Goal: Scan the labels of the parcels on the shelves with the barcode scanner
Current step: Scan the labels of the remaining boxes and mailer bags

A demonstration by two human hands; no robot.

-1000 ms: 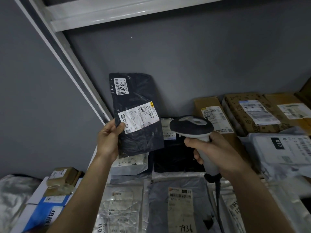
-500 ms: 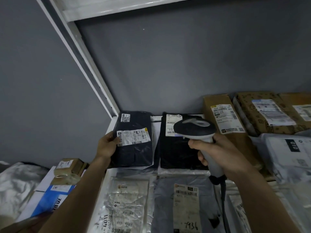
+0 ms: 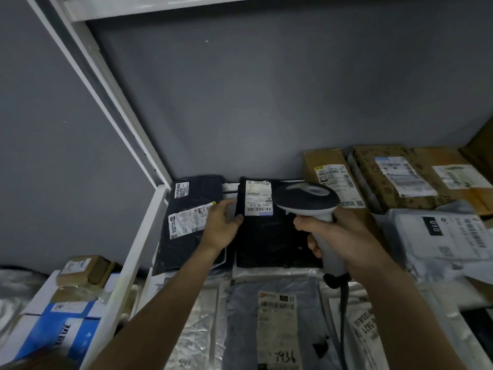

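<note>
Left hand point(image 3: 222, 227) open, reaching for black parcel point(image 3: 274, 236); right hand point(image 3: 336, 236) grips scanner point(image 3: 306, 200). I should aim squarely at its label point(image 3: 258, 198).

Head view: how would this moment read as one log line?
left hand: open, reaching to black parcel | right hand: grips barcode scanner

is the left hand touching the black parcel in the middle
Cannot tell. In the head view the left hand overlaps the black parcel's left edge, hiding contact or gap.

Two bare, sleeveless forearms point(image 3: 170, 297)
</note>
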